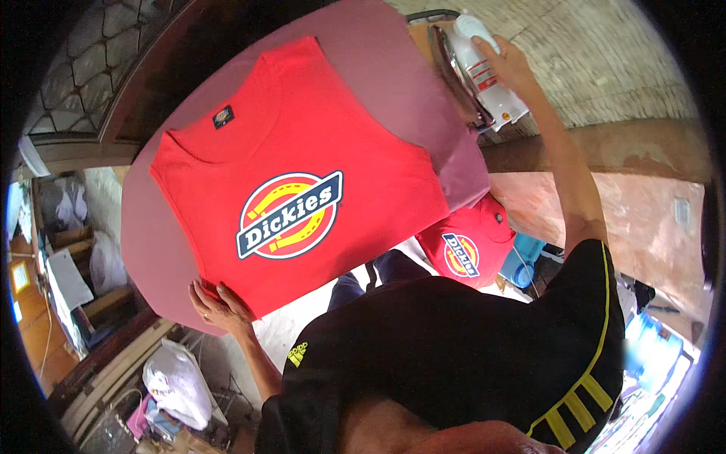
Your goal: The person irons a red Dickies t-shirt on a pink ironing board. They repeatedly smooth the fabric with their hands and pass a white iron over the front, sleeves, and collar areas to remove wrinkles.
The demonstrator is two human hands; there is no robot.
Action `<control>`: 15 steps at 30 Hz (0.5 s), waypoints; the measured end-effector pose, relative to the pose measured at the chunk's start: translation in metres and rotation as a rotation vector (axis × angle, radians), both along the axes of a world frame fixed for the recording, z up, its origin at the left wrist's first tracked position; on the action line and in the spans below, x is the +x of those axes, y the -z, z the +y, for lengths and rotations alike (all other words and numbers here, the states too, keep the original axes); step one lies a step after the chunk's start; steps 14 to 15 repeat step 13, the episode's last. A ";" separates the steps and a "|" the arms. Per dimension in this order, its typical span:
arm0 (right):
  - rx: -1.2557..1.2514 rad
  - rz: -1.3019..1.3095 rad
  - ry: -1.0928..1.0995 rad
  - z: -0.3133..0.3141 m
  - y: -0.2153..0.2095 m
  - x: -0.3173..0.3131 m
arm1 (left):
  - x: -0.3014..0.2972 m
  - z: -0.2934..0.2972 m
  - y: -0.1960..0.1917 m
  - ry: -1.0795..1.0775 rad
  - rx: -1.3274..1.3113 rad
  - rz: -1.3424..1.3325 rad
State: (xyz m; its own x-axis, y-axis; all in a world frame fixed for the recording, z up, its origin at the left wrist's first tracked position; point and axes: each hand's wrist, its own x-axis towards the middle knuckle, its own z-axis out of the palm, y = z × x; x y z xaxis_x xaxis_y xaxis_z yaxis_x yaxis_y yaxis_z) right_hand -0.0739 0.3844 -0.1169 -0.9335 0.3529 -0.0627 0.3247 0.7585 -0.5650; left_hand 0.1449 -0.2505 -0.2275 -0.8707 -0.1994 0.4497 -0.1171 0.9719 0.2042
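Observation:
A red sleeveless shirt (370,174) lies spread on a mauve-covered ironing board (363,45), its neckline toward the far left. It carries a round yellow, red and dark blue print. My left hand (221,306) rests at the shirt's near left corner, by the board's edge, fingers apart. Out at the far right, my right hand (510,64) is closed round the handle of a white steam iron (488,83). The iron stands beyond the board's right end, its metal soleplate facing the board.
Another red shirt (473,242) with the same print lies below the board's right side. A light blue plastic container (522,261) is beside it. At the lower left sits a white plastic bag (178,382). A worn wooden panel (605,60) rises behind the iron.

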 end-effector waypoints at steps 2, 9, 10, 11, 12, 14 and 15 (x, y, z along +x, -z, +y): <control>-0.097 0.035 -0.021 0.020 0.019 -0.012 | 0.000 -0.005 0.005 -0.026 0.011 -0.007; 0.386 0.531 -0.160 -0.014 0.010 0.007 | 0.005 -0.021 0.018 -0.008 0.251 0.040; 0.509 0.588 -0.160 -0.033 0.001 0.028 | 0.007 -0.027 0.028 -0.003 0.333 0.096; 0.644 0.641 -0.156 -0.043 -0.005 0.046 | 0.006 -0.032 0.034 0.009 0.426 0.150; 0.520 0.683 -0.281 -0.031 0.020 0.073 | 0.007 -0.039 0.037 0.009 0.404 0.109; 0.523 0.675 -0.264 -0.035 0.021 0.086 | 0.012 -0.045 0.037 0.002 0.375 0.072; 0.523 0.675 -0.264 -0.035 0.021 0.086 | 0.012 -0.045 0.037 0.002 0.375 0.072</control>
